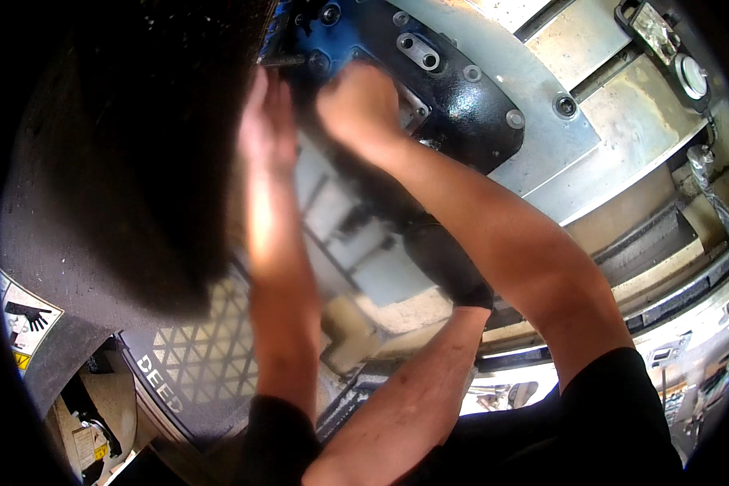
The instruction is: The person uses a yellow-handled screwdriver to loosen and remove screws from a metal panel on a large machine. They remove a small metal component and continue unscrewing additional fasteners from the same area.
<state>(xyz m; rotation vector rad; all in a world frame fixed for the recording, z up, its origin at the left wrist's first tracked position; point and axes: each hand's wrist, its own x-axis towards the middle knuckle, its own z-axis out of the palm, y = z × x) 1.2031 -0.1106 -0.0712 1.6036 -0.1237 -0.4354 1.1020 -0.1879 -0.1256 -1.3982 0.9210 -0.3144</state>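
My right hand (358, 109) is closed in a fist against a dark, shiny fixture plate (478, 113). The fingers face away, so whatever they grip is hidden. My left hand (269, 121) is raised beside a big dark machine part (130, 162), its fingers stretched out and slightly blurred. Just above those fingertips a short metal rod (283, 61) sticks out sideways. Round bolts and a small silver plate with two holes (419, 52) sit on the fixture plate.
A pale slotted machine table (624, 113) lies under the fixture. My bare leg (405, 389) in a dark shoe (445, 259) stands between my arms. A patterned step mat (211, 348) is lower left. A round dial gauge (691, 77) sits top right, above a cable (709, 186).
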